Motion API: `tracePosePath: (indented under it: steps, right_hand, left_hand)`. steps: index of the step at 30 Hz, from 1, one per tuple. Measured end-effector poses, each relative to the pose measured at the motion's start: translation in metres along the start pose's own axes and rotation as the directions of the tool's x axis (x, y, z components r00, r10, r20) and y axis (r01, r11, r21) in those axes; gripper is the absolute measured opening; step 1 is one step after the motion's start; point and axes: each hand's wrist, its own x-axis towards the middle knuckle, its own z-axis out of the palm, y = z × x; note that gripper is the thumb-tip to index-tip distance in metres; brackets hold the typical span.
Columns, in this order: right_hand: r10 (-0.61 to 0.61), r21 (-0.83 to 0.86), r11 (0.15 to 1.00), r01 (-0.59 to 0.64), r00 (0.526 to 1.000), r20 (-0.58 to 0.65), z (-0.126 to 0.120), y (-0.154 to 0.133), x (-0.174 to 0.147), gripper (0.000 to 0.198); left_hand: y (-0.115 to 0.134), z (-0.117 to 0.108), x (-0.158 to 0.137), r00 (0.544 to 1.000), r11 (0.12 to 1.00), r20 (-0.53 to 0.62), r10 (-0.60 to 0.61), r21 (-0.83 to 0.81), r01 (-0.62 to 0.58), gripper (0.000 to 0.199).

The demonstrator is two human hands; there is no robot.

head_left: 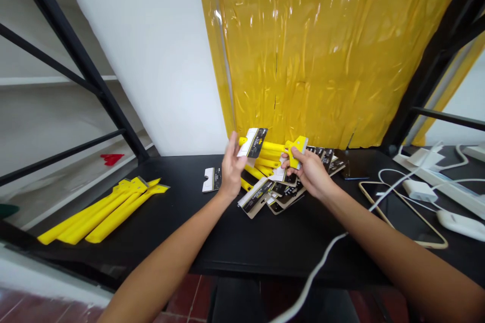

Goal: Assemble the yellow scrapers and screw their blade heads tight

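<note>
My right hand (308,169) grips a yellow scraper (271,146) by its broad head, thumb on top, with the handle pointing left. Around the far end of that handle sits a black and white cardboard card (254,142). My left hand (230,169) is at the card's left edge, thumb and fingers closed about it; the exact contact is partly hidden. Beneath both hands lies a pile of more yellow scrapers (265,164) and printed cards (257,196). One loose card (211,179) rests left of my left hand.
Several yellow scrapers without cards (109,207) are stacked at the left of the black table (182,232). On the right lie a tablet (401,214), a white charger (420,190) and a power strip (450,181). A white cable (322,267) crosses the front edge. Yellow plastic curtain (322,60) hangs behind.
</note>
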Motion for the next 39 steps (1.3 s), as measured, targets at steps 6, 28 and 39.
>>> tracePosePath:
  steps: [6,28,39]
  right_hand:
    - [0.005,-0.118,0.993,0.002,0.998,0.058,0.005,-0.004,-0.004,0.038]
    - [-0.045,-0.336,0.933,0.127,0.969,0.242,0.02,0.003,-0.014,0.013]
    - [-0.128,-0.529,0.829,0.182,0.982,0.138,0.015,0.009,-0.015,0.01]
  left_hand:
    - [0.003,0.0,0.016,0.875,0.782,-0.072,-0.479,-0.488,0.388,0.05]
    - [0.004,0.01,0.0,0.792,0.604,0.237,-0.562,-0.537,0.589,0.051]
    - [0.005,0.019,-0.007,0.83,0.65,0.228,-0.509,-0.531,0.544,0.04]
